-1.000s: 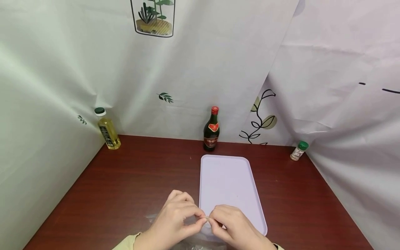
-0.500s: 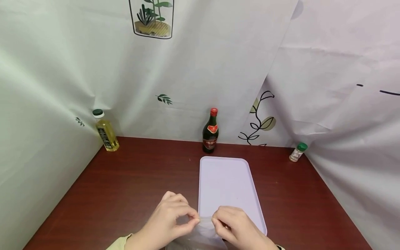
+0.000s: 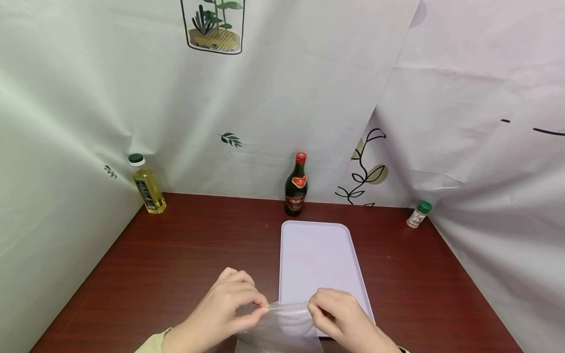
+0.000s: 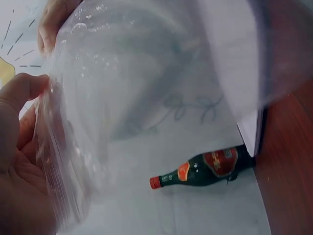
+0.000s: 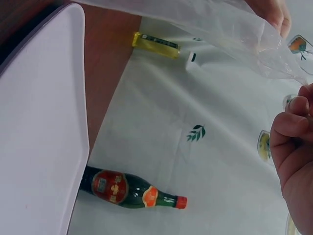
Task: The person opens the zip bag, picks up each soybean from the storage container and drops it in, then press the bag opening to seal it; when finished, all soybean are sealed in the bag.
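Observation:
A clear plastic bag [image 3: 287, 326] hangs between my two hands at the near side of the table, its top edge stretched taut. My left hand [image 3: 225, 306] pinches the left part of that edge between thumb and forefinger. At the other end my right hand [image 3: 346, 318] pinches the edge with curled fingers. In the left wrist view the see-through bag [image 4: 127, 73] fills much of the picture. The right wrist view has the bag [image 5: 210, 24] running from the right hand's fingertips [image 5: 298, 105] across the top.
Behind the bag lies a pale lilac tray [image 3: 318, 255] on the dark red table [image 3: 212, 235]. A green bottle with a red cap [image 3: 296, 186] stands beyond it. A yellow oil bottle [image 3: 150, 189] is at back left, a green-capped shaker [image 3: 418, 214] at back right.
My hands have moved apart from almost touching, the left going left and the right going right. The bag's top edge now shows stretched between them.

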`<state>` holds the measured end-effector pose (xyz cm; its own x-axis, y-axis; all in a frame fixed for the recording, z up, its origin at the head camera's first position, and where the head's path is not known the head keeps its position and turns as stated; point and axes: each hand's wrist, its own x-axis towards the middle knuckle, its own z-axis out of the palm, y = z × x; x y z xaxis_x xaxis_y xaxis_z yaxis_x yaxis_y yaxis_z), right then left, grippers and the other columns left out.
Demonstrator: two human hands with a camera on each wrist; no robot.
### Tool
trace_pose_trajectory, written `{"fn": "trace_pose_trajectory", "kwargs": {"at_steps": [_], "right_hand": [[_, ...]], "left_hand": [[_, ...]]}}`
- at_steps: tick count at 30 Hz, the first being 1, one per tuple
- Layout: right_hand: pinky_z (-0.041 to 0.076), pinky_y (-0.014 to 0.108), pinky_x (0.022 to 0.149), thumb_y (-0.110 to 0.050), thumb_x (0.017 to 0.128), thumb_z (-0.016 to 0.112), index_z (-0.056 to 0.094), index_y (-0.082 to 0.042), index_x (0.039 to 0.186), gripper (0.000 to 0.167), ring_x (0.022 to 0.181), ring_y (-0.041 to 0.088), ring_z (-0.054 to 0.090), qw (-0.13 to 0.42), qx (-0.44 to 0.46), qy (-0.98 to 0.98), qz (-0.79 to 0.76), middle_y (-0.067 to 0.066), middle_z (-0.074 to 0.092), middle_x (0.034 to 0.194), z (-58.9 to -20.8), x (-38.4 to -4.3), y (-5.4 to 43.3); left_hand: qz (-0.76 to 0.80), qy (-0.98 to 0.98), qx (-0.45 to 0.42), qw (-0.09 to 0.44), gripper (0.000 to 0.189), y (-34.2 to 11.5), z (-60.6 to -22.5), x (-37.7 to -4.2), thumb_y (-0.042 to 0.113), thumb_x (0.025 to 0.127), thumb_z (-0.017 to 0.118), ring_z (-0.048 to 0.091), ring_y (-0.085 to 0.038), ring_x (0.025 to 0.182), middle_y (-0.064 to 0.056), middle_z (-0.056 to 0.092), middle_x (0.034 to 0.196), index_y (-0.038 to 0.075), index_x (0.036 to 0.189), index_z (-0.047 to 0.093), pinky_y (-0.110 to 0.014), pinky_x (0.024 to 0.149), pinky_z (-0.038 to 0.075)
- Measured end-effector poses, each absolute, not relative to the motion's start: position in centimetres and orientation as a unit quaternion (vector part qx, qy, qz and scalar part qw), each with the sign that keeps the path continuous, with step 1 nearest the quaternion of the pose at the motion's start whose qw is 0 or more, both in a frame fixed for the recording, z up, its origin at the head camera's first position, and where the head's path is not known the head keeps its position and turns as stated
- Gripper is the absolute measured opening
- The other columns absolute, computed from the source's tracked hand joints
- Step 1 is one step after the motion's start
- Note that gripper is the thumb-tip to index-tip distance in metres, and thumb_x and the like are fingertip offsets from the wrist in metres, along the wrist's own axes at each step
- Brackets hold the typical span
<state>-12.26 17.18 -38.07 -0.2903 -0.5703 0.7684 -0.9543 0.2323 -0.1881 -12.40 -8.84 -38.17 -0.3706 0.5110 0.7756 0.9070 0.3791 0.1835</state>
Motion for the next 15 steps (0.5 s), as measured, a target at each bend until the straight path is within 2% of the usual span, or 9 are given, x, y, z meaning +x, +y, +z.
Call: {"fn": "trace_pose_trajectory", "kwargs": {"at_steps": [5,15], "right_hand": [[0.035,0.003,0.060,-0.011,0.097,0.048,0.054,-0.015,0.080,0.019,0.064,-0.003,0.044,0.286,0.513,-0.736,0.338,-0.009,0.049,0.069,-38.1,-12.2,17.6],[0.033,0.003,0.061,-0.014,0.098,0.046,0.054,-0.017,0.079,0.021,0.064,-0.005,0.041,0.280,0.492,-0.757,0.327,-0.011,0.045,0.067,-38.4,-12.0,18.1]], "left_hand": [[-0.317,-0.759,-0.464,0.329,0.017,-9.6,-38.5,-12.6,0.028,0.092,0.059,0.047,0.000,0.073,0.020,0.056,0.069,0.026,0.077,0.066,-0.019,0.079,0.029],[-0.337,-0.757,-0.456,0.326,0.015,-11.1,-39.7,-12.5,0.028,0.092,0.061,0.050,0.000,0.074,0.020,0.060,0.072,0.026,0.078,0.066,-0.019,0.077,0.030]]}}
